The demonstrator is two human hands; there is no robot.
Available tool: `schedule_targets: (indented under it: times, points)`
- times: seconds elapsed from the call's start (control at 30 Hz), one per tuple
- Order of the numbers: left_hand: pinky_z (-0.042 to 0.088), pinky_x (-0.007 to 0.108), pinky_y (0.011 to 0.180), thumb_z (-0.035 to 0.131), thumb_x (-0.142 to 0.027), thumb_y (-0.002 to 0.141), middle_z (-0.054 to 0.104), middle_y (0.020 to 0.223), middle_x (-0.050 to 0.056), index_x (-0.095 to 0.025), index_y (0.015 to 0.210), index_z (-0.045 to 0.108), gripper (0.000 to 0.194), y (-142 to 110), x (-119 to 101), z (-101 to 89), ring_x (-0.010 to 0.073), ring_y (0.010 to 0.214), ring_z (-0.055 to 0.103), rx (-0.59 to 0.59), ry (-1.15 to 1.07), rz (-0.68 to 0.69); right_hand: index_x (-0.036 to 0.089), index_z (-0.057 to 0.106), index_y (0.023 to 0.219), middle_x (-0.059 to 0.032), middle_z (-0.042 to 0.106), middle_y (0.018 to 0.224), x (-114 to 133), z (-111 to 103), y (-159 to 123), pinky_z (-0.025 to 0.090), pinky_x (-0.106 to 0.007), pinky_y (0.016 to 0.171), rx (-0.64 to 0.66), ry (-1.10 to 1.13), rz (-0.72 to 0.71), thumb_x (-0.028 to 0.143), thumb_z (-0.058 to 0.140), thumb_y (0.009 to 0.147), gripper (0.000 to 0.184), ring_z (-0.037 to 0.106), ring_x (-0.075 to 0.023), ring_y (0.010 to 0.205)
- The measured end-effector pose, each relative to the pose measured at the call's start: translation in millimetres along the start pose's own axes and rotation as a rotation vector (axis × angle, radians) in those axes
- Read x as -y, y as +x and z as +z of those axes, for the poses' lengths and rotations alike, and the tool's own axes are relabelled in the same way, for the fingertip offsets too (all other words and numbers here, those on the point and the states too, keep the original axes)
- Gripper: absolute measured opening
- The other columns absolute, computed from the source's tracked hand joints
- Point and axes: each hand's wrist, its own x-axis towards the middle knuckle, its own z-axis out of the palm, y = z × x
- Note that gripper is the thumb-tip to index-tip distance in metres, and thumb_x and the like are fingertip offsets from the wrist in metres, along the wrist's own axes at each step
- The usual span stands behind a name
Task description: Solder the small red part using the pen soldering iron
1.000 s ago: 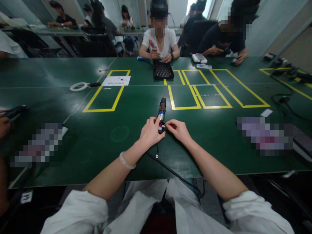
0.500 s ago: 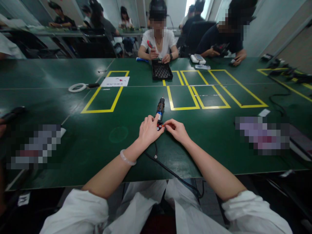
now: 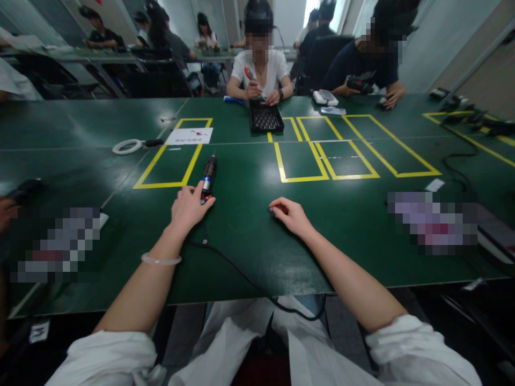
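My left hand (image 3: 188, 208), with a pale bangle (image 3: 161, 259) on the wrist, is closed around the rear of an electric screwdriver (image 3: 208, 174). The tool is dark with a blue and silver band, and its thin tip points away from me. Red bits at its rear end show beside my thumb; my fingers hide part of the body. A black cord (image 3: 249, 279) with a small ring on a short lead trails over the table edge. My right hand (image 3: 293, 214) rests apart from the tool on the green table (image 3: 241, 230), fingers loosely bent, nothing visible in them.
Yellow tape outlines (image 3: 306, 178) mark the table, and a white paper (image 3: 190, 136) lies on one. Opposite, a person works over a black tray (image 3: 266, 119) of small parts. A white cable coil (image 3: 127, 146) lies left. Blurred-out flat objects lie at both sides.
My left hand has carried the electric screwdriver leftward, away from my right hand, and its cord has followed. My right hand has stayed nearly in place.
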Motion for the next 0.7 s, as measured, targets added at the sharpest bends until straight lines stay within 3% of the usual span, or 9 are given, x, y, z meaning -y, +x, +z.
schedule_targets:
  times: [0.17,0.3,0.4,0.53,0.7]
  points:
    - [0.043,0.05,0.089,0.043,-0.063,0.091,0.043,0.136,0.024,-0.02,0.151,0.039,0.074,19,64,-2.3,0.042,0.118,0.046,0.017,-0.035,-0.201,0.018,0.068,0.097,-0.0014,0.066,0.078,4,-1,-1,0.043,-0.025,0.065,0.024,-0.027,0.004,0.027,0.057,0.089,0.017,0.057,-0.0134,0.067]
    - [0.041,0.052,0.091,0.046,-0.062,0.09,0.041,0.141,0.021,-0.017,0.146,0.041,0.072,27,95,-7.1,0.039,0.118,0.045,0.014,-0.013,-0.309,0.018,0.068,0.097,-0.0009,0.065,0.077,7,-2,-1,0.043,-0.025,0.066,0.042,-0.043,0.005,0.027,0.057,0.089,0.016,0.057,-0.0129,0.066]
    - [0.04,0.051,0.093,0.046,-0.058,0.092,0.043,0.141,0.021,-0.015,0.142,0.044,0.066,26,102,-8.5,0.0373,0.117,0.045,-0.02,0.026,-0.357,0.018,0.068,0.096,-0.001,0.065,0.078,9,-2,-1,0.044,-0.025,0.067,0.05,-0.046,0.007,0.027,0.057,0.089,0.016,0.057,-0.013,0.067]
    - [0.039,0.046,0.094,0.049,-0.049,0.093,0.049,0.138,0.02,-0.013,0.138,0.046,0.058,19,96,-6.4,0.0359,0.118,0.047,-0.118,0.088,-0.315,0.018,0.068,0.095,-0.0011,0.066,0.077,11,-2,0,0.044,-0.025,0.067,0.055,-0.065,0.018,0.027,0.058,0.089,0.016,0.057,-0.0132,0.067]
    - [0.041,0.043,0.091,0.058,-0.045,0.089,0.053,0.134,0.019,-0.015,0.14,0.043,0.061,19,93,-3.7,0.0343,0.116,0.05,-0.135,0.076,-0.346,0.018,0.068,0.095,-0.0012,0.066,0.078,10,-2,0,0.043,-0.025,0.067,0.06,-0.058,0.016,0.027,0.057,0.089,0.016,0.057,-0.0133,0.068]
